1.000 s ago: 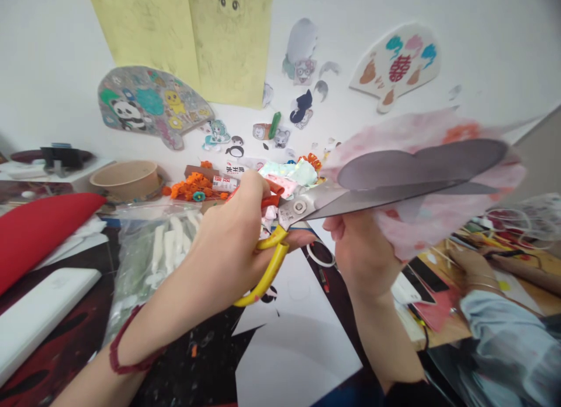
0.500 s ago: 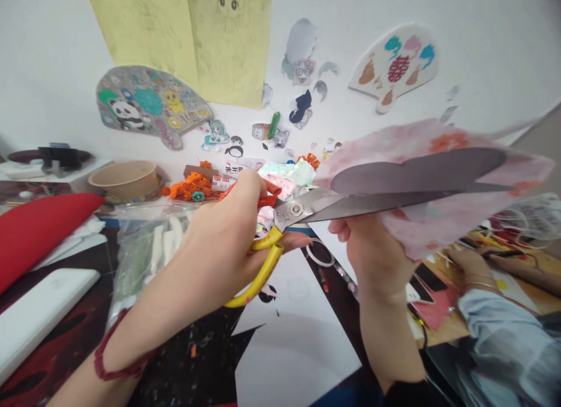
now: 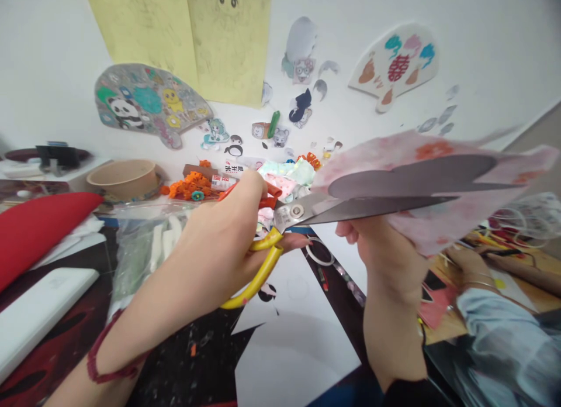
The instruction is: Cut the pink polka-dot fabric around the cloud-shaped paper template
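My left hand (image 3: 219, 237) grips the scissors (image 3: 297, 211) by their red and yellow handles, near the middle of the head view. The blades are slightly apart and point right, with the pink patterned fabric (image 3: 425, 152) at them. A dark grey cloud-like shape (image 3: 407, 176) lies over the fabric above the lower blade. My right hand (image 3: 385, 249) is below the blades, closed on the fabric from underneath; some of its fingers are hidden behind the fabric and scissors.
White paper sheets (image 3: 293, 348) lie on the dark table below. A plastic bag (image 3: 140, 243), a white box (image 3: 44, 313) and a round tan container (image 3: 123, 179) are left. Another person's hand (image 3: 468, 266) is at the right, by a red-pink item (image 3: 436, 304).
My right hand has shifted slightly right and the fabric has tilted and dropped a little. The lower blade now shows more plainly in front of the fabric.
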Demonstrator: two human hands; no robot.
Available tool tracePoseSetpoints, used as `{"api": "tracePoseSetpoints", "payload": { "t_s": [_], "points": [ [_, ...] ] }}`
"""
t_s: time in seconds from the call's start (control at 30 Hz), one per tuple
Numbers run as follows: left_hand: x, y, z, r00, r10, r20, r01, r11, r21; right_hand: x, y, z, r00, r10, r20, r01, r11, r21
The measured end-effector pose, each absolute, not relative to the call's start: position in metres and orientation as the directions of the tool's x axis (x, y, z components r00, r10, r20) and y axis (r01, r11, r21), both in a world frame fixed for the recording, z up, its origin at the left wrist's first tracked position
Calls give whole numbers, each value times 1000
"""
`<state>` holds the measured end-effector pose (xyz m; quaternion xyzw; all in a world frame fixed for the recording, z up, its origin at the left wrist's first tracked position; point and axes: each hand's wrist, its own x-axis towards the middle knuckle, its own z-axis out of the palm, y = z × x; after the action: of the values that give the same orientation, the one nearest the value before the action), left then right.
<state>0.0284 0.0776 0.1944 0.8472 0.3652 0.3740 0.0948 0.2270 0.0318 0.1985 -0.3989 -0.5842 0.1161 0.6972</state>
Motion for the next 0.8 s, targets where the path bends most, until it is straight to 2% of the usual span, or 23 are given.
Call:
{"api": "tracePoseSetpoints", "payload": {
  "t_s": [0.17,0.4,0.6,0.8],
  "points": [
    [28,77,195,464,699,544,544,-709,448,226,30,204,260,615,744,328,669,-667],
    [29,78,195,472,708,525,574,-699,426,232,35,193,293,664,688,248,642,-725],
    [25,82,191,473,650,595,547,-746,380,227,41,192,375,570,731,203,719,-665],
    [19,89,188,482,604,634,562,-769,305,236,38,192,278,606,745,322,672,-667]
  ]
}}
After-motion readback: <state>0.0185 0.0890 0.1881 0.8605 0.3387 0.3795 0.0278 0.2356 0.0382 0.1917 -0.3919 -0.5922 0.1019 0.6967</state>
